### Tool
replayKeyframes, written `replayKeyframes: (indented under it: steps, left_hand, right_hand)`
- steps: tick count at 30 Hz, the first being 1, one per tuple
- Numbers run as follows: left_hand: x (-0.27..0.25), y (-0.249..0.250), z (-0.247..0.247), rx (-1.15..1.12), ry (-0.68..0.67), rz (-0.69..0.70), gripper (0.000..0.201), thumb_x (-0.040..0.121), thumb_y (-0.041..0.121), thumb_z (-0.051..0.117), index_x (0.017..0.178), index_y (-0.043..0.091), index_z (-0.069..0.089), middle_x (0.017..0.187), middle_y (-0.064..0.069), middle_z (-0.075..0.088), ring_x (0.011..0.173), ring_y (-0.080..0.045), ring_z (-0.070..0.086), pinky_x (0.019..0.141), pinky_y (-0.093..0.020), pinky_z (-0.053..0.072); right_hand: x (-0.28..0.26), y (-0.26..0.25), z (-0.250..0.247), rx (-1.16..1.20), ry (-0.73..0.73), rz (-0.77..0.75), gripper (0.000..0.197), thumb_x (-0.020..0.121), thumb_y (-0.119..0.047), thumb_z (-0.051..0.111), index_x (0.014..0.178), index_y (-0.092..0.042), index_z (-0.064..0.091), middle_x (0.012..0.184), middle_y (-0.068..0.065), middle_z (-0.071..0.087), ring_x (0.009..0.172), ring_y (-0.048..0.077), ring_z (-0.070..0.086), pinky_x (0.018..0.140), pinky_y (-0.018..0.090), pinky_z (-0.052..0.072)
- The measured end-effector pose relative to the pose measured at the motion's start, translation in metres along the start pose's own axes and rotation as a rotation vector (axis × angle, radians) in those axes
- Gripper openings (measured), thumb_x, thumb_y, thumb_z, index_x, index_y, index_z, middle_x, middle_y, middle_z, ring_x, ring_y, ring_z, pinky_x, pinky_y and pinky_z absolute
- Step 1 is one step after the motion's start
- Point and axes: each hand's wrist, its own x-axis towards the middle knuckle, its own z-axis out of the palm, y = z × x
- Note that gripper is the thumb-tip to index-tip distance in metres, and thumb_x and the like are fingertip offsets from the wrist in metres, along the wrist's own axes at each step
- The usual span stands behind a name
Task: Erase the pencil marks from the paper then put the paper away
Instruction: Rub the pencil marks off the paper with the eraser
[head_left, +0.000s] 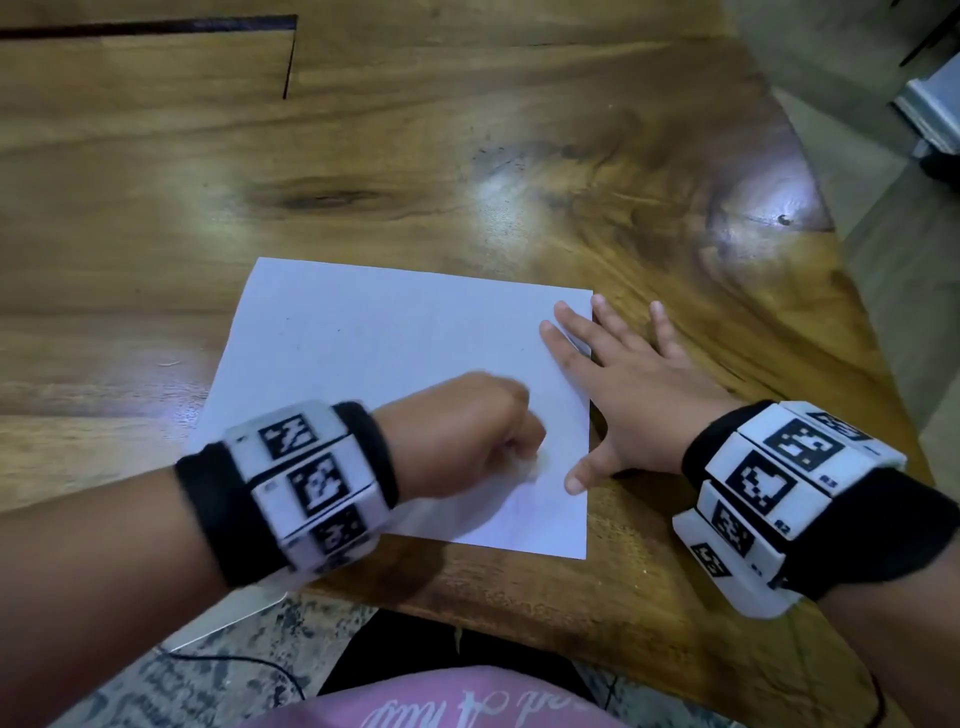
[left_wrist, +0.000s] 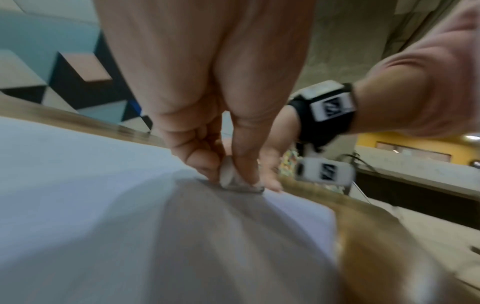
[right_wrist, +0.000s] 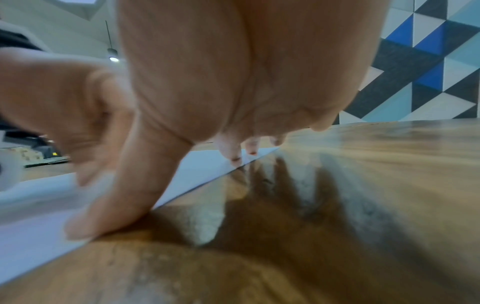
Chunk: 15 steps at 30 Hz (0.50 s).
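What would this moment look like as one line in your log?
left hand: pinches eraser, pressed on paper | right hand: flat, holding paper edge | table

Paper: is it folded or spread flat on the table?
Spread flat. The paper lies unfolded on the table, the right hand pressing its edge, the left hand rubbing an eraser on it.

One paper, one eraser, two hands

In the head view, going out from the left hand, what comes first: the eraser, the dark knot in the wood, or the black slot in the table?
1. Eraser, pinched in the left hand, on the paper.
2. Dark knot, beyond the paper's far edge.
3. Black slot, far-left corner.
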Motion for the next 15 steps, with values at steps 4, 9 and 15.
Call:
replayKeyframes:
  steps: [4, 9, 15]
  left_hand:
    - [-0.027, -0.003, 0.006, -0.07, -0.128, -0.046, 0.004, 0.077, 0.016, 0.066, 0.078, 0.019, 0.068, 0.07, 0.016, 0.047, 0.066, -0.005, 0.047, 0.059, -0.008, 0.03]
    - [0.016, 0.005, -0.01, -0.044, -0.029, -0.064, 0.015, 0.078, 0.026, 0.064, 0.078, 0.011, 0.068, 0.071, 0.002, 0.053, 0.066, -0.014, 0.047, 0.058, -0.014, 0.032]
    - [-0.014, 0.004, 0.004, -0.047, -0.19, -0.02, 0.013, 0.081, 0.02, 0.06, 0.074, 0.011, 0.066, 0.081, -0.003, 0.061, 0.072, -0.015, 0.056, 0.067, -0.026, 0.044]
  right_hand:
    - [-0.001, -0.001, -0.001, 0.002, -0.005, 0.008, 0.133, 0.059, -0.072, 0.066, 0.145, -0.025, -0.024, 0.151, -0.007, -0.034, 0.136, 0.019, -0.037, 0.11, 0.055, -0.02]
    - [-0.001, -0.002, -0.002, 0.002, -0.007, 0.009, 0.134, 0.058, -0.072, 0.066, 0.145, -0.024, -0.023, 0.152, -0.006, -0.033, 0.137, 0.02, -0.036, 0.11, 0.057, -0.019]
    - [-0.002, -0.002, -0.002, -0.003, -0.01, 0.015, 0.132, 0.059, -0.071, 0.066, 0.145, -0.024, -0.023, 0.152, -0.006, -0.033, 0.137, 0.021, -0.036, 0.111, 0.057, -0.018]
